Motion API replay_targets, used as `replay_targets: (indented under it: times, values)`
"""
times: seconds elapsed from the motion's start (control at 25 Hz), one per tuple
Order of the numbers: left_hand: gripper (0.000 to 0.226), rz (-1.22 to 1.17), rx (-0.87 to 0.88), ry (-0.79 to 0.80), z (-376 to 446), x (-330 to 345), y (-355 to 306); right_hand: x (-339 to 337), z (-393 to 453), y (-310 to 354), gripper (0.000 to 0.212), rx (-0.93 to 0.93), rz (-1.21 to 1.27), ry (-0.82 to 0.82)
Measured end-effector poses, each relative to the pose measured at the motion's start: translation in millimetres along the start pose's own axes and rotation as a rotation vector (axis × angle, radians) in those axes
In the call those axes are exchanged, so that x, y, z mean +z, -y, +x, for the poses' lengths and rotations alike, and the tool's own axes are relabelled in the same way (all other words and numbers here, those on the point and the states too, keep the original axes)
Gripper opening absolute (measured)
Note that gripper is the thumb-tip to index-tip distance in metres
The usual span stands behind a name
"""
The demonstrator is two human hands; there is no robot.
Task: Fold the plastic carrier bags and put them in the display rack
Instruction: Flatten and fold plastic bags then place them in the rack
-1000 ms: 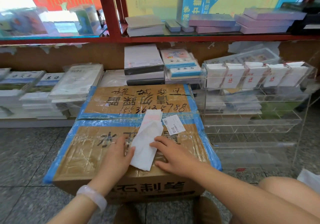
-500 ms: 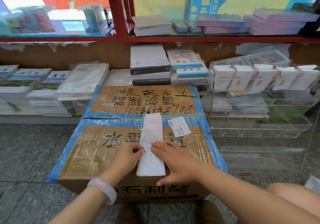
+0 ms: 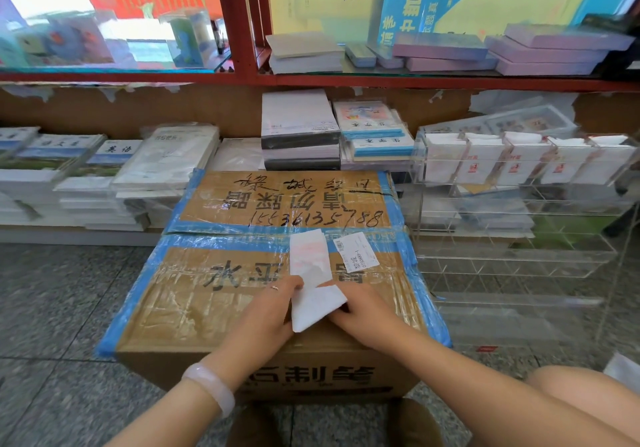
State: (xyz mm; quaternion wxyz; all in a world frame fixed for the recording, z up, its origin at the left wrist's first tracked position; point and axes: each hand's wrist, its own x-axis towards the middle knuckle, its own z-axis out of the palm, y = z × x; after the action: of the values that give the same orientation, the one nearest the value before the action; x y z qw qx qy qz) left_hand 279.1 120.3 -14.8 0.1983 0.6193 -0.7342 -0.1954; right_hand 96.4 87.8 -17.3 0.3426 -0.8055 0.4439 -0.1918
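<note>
Presently one white bag [image 3: 313, 287] lies on one taped box [image 3: 214, 308]; left hand [image 3: 268, 315] and right hand [image 3: 360, 311] both pinch its near end. Five folded bags [image 3: 519, 159] fill the rack [image 3: 512, 256], right.

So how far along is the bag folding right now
Done: folded bags fill the acrylic display rack's top row. In hand: both hands, left and right, are folding a white carrier bag on the taped cardboard box. Left: finish it and fill the rack's lower tiers, which look mostly empty.
</note>
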Motion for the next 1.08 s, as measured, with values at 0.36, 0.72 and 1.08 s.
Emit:
replay_targets:
  times: [0.36, 0.72, 1.08]
  values:
    - [0.014, -0.616, -0.340, -0.071, 13, 2, -6, -1, 15, 8, 0.035, 0.244, 0.313, -0.114]
    - [0.013, -0.437, -0.422, -0.194, 33, 9, -18, 2, 32, 15, 0.012, 0.504, 0.302, -0.219]
    - [0.015, -0.474, -0.460, -0.138, 33, 14, -18, 9, 38, 10, 0.016, 0.493, 0.078, -0.318]
